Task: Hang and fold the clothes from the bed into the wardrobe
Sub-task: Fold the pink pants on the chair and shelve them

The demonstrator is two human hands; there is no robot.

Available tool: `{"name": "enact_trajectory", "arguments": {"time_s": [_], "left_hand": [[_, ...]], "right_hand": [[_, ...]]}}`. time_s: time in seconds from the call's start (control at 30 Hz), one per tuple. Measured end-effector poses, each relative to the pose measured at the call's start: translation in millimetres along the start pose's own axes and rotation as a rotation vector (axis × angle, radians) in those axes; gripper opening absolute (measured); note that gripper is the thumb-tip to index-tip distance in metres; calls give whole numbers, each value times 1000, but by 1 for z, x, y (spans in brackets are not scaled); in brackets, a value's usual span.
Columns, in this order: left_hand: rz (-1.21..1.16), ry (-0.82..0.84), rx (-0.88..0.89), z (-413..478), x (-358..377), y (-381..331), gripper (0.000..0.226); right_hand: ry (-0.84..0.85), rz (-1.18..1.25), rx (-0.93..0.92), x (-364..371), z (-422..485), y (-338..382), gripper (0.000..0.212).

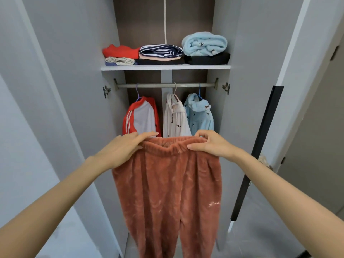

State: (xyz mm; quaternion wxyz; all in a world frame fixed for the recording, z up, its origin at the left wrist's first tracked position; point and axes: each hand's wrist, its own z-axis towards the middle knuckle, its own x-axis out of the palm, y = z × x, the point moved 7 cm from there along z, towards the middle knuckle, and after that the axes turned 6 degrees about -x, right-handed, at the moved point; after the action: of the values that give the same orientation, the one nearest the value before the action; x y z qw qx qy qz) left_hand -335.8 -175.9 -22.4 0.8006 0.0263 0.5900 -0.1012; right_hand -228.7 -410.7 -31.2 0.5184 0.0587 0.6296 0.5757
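Note:
Fuzzy rust-orange trousers (167, 192) hang full length in front of the open wardrobe (165, 67). My left hand (126, 148) pinches the left end of their elastic waistband, thumb in front and fingers behind. My right hand (208, 144) grips the right end of the waistband with curled fingers. Both legs drop straight down out of view at the bottom. Behind them, on the rail (165, 85), hang a red-and-white top (141, 116), a white zip jacket (176, 118) and a light blue fleece top (202, 114).
The shelf above the rail holds folded piles: a red garment (121, 51), striped navy fabric (161, 51), a rolled light blue fleece (204, 43) on a black piece. Both wardrobe doors (61, 90) stand open at the sides. A black door handle strip (260, 149) is on the right.

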Motion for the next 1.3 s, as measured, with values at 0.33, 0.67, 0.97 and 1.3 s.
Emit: {"name": "enact_trajectory", "arguments": {"time_s": [0.33,0.67,0.97,1.3], "left_hand": [[245,5,127,2,10,-23,30],[202,-53,-16,2,8,-16,18],[278,14,-110,-14,17,18,26],[-151,115,-219,-9,33,43,17]], "right_hand": [[-22,-552,-328,-16,-8,31,17],[397,-739,63,9,-42,-22,40],[-66,-1039,206,-36,-44,-17,48],[-405,-314,235,-37,-38,-44,27]]}}
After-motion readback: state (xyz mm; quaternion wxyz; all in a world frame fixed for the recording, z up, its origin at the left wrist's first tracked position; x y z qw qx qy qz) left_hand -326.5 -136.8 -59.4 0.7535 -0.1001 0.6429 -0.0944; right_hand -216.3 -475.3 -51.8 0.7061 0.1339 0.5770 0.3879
